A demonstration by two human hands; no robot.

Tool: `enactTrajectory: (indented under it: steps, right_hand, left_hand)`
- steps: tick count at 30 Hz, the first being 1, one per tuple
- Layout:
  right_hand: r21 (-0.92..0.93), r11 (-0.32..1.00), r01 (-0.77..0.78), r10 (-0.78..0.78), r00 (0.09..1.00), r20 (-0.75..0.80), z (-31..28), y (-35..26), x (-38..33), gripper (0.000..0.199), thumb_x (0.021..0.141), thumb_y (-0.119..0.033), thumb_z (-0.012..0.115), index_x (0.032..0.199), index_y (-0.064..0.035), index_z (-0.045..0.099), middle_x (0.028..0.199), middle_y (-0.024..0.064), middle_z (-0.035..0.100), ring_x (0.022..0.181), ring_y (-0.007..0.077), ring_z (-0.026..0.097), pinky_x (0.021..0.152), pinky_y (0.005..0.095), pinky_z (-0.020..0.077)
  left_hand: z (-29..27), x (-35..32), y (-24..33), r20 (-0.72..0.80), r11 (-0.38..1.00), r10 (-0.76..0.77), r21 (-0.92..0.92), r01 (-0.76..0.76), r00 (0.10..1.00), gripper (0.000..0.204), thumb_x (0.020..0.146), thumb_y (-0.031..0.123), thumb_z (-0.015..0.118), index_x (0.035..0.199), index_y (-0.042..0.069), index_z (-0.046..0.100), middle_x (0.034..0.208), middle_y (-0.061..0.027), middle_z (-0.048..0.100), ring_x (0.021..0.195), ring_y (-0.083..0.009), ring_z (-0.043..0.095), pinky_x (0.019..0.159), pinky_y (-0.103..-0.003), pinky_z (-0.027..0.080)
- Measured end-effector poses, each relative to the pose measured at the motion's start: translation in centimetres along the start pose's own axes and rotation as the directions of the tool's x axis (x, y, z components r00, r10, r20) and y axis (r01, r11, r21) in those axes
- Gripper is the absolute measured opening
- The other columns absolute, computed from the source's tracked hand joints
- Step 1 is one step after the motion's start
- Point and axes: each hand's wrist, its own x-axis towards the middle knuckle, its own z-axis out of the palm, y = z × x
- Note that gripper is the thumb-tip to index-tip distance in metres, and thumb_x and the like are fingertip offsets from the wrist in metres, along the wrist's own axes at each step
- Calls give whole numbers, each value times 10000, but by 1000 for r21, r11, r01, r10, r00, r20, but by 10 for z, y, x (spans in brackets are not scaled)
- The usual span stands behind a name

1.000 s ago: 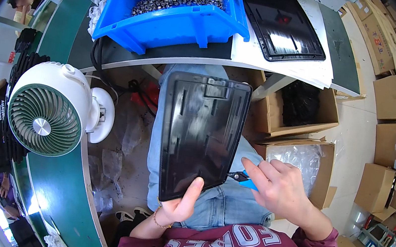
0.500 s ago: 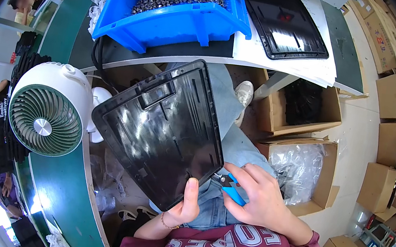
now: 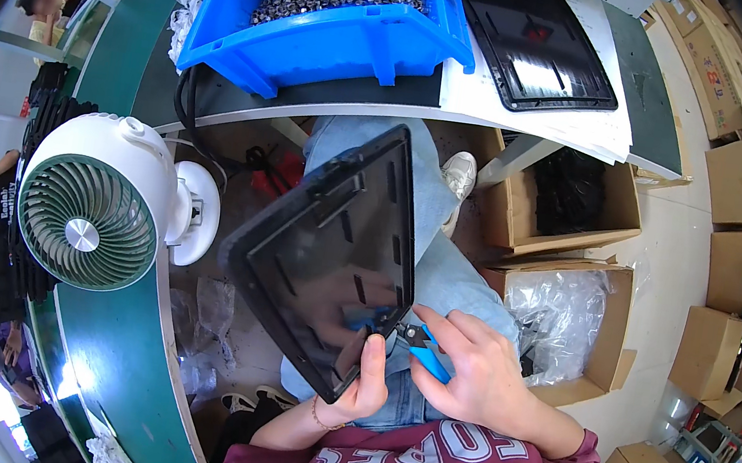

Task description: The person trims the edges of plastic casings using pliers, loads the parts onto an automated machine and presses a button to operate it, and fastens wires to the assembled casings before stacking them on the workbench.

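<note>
Blue-handled pliers [image 3: 431, 364] are pointing at a slanting black panel [image 3: 329, 268].
The glossy, roughly rectangular panel is being held up in mid-air, its raised rim framing a face marked with short dark bars, one corner pointing to 1 o'clock, another to 6. The pliers are sitting at its 4 o'clock side, dark jaws aiming towards 10 o'clock; contact with the rim isn't showing clearly.

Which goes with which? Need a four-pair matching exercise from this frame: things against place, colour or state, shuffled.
Things:
1. blue-handled metal pliers
2. tilted black rectangular plastic panel
3. blue open-topped plastic bin
4. white rounded plastic fan

Match:
A. holds small shiny metal parts
B. green grille
C. in the right grip
D. in the left grip

Pairs: 1-C, 2-D, 3-A, 4-B
</note>
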Motion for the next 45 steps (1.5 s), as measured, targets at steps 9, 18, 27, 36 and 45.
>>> enactTrajectory:
  steps: [9,18,27,36,45]
  right_hand:
    - [38,999,-10,8,998,60,-8,9,2,428,672,-66,668,1083,22,588,737,141,612,566,290,590,543,347,493]
    - [-178,960,-215,230,971,70,-22,57,31,342,626,-158,655,930,-8,609,728,131,582,618,290,563,588,354,466]
    - [55,998,43,-43,999,-3,16,75,32,392,747,-93,664,1109,27,574,969,150,649,888,213,623,787,306,481]
    - [175,982,75,-75,997,-8,7,59,26,369,782,-76,649,1123,30,559,1019,144,618,913,219,584,827,313,456]
    - [-97,956,278,-280,762,-584,-54,16,49,125,830,60,489,931,12,433,856,129,477,775,218,482,721,302,408]
  left_hand:
    - [6,12,15,-33,993,-7,118,11,999,174,861,43,550,972,-65,631,946,-148,644,906,-266,610,833,-338,448]
    - [-112,38,84,-118,917,388,151,-370,914,619,736,-91,643,1219,21,273,1104,-349,548,946,-381,635,798,-386,523]
    - [-299,34,100,-963,945,267,271,-184,-43,398,912,105,562,1249,-61,431,1154,-127,560,1030,-140,523,903,-269,408]
    - [-471,-14,-28,-949,626,260,27,779,-176,427,805,201,618,1124,-76,554,1077,-228,613,1013,-345,589,887,-387,446]
    - [-499,-12,-31,-722,381,655,569,729,221,458,816,160,597,1207,-54,490,1204,-233,522,1129,-346,488,993,-394,351]
